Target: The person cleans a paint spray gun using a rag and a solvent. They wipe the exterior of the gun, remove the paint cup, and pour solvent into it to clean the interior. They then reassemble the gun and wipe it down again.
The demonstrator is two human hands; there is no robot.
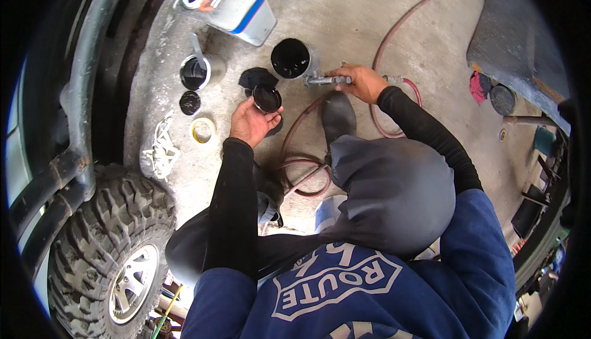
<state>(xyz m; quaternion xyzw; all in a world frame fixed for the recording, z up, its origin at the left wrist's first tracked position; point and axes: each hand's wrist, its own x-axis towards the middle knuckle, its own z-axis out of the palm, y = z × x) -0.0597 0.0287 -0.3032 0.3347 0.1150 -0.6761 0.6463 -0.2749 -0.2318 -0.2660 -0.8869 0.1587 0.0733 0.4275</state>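
My left hand (247, 123) holds a round black lid (267, 98) by its rim, palm up and fingers curled under it. My right hand (364, 83) is wrapped round a metal spray gun (329, 80), with the red air hose (411, 87) running from its right end. Against the gun's left end is a metal cup (290, 58) with glossy black liquid inside; whether the two are joined I cannot tell. A black cloth (257, 77) lies on the floor between the cup and the lid.
Left of my hands stand a can of black liquid (194, 73) with a stirring stick, a small black disc (189, 103), a tape roll (203, 130) and crumpled white strips (162, 148). A rectangular metal tin (226, 7) is beyond them. A knobbly tyre (108, 247) is near left; a dark panel (523, 50) far right.
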